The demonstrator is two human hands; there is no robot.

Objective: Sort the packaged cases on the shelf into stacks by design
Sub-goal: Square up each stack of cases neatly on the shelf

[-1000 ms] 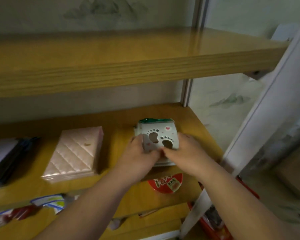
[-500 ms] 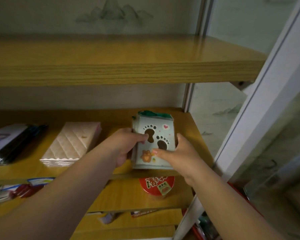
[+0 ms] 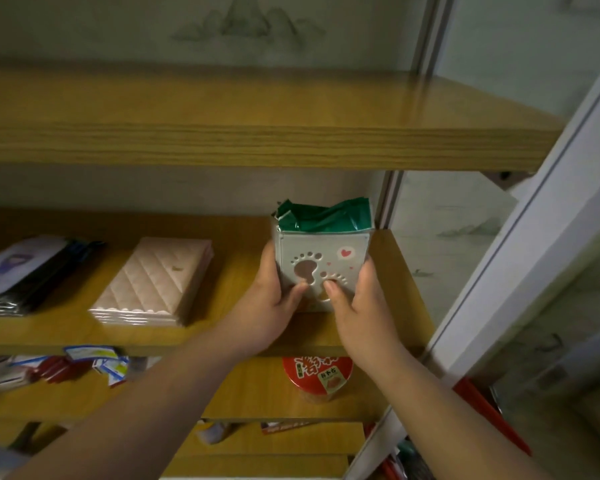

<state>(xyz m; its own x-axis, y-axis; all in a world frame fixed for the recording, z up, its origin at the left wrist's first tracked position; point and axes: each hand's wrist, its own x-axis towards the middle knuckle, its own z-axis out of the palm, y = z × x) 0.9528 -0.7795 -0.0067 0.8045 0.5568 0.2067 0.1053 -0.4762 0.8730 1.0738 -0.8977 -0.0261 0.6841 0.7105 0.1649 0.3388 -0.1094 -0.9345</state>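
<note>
I hold a bundle of white footprint-design cases [image 3: 321,265] upright over the right part of the middle shelf [image 3: 222,327]; green packaging [image 3: 326,218] sticks out behind its top. My left hand [image 3: 274,303] grips its left edge, thumb on the front. My right hand [image 3: 359,303] grips the right edge, thumb on a footprint. A stack of pink quilted cases [image 3: 153,282] lies flat to the left. Further left lies a dark stack of cases [image 3: 25,271] with a white card on top.
The upper shelf board [image 3: 257,133] hangs close above the held bundle. A red-lidded tub [image 3: 317,377] and loose packets [image 3: 84,363] sit on the lower shelf. A white frame [image 3: 520,237] runs diagonally at the right.
Both hands lifted the footprint bundle off the shelf and tipped it from lying flat to upright, moving it up and back. The pink and dark stacks stayed put.
</note>
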